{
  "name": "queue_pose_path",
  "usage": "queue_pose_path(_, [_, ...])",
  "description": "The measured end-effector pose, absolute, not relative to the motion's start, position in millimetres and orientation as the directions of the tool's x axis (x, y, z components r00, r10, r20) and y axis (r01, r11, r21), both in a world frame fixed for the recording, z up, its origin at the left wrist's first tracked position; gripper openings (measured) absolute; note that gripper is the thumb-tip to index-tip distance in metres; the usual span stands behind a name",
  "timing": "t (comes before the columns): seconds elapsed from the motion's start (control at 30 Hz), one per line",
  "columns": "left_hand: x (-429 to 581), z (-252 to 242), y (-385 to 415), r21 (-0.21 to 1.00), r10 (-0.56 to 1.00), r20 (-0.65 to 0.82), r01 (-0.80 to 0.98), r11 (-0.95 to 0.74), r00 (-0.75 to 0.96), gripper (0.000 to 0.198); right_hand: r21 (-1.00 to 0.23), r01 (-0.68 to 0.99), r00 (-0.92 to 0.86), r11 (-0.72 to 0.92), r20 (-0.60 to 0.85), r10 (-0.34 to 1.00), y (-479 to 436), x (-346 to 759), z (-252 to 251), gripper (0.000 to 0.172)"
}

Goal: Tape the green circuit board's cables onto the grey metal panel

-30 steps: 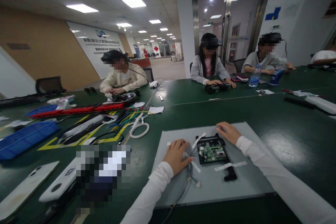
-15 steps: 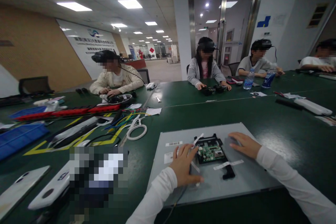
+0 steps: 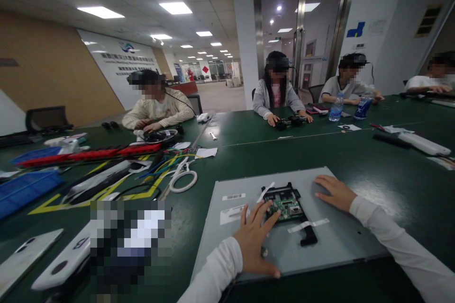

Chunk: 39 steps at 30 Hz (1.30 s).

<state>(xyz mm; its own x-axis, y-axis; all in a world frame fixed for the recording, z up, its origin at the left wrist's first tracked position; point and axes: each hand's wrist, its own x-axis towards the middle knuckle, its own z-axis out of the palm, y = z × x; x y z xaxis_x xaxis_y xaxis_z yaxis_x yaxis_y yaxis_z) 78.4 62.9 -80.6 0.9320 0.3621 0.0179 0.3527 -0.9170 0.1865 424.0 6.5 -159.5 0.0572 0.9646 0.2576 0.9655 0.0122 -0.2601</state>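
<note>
At lower centre, the left hand [image 3: 254, 244] is seen drawn back toward the grey panel's [image 3: 341, 241] near edge, fingers splayed, fingertips at the circuit board [image 3: 286, 207], nothing gripped; the right hand [image 3: 334, 192] is kept flat, open, right of the board.

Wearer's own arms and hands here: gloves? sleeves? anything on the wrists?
No gloves: the left hand and right hand are both bare. Each arm is in a long white sleeve with a snug cuff at the wrist. No watch, ring, cable or marking is visible.
</note>
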Motion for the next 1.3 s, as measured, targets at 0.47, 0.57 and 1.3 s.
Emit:
queue_pose_path(0.47, [79,-85,74,0.281,0.436,0.097,0.396,-0.874,0.894,0.091,-0.344,0.932,-0.003,0.111,0.298,0.954,-1,388,-142,0.036])
queue_pose_path(0.57, [76,-73,77,0.268,0.416,0.194,0.360,-0.894,0.888,0.062,-0.474,0.850,-0.088,0.230,0.302,0.949,-6,367,-123,0.028])
queue_pose_path(1.3, [98,-93,29,0.186,0.113,0.043,0.103,-0.977,0.993,0.052,-0.567,0.776,-0.275,0.274,0.087,0.958,-11,359,-113,0.019])
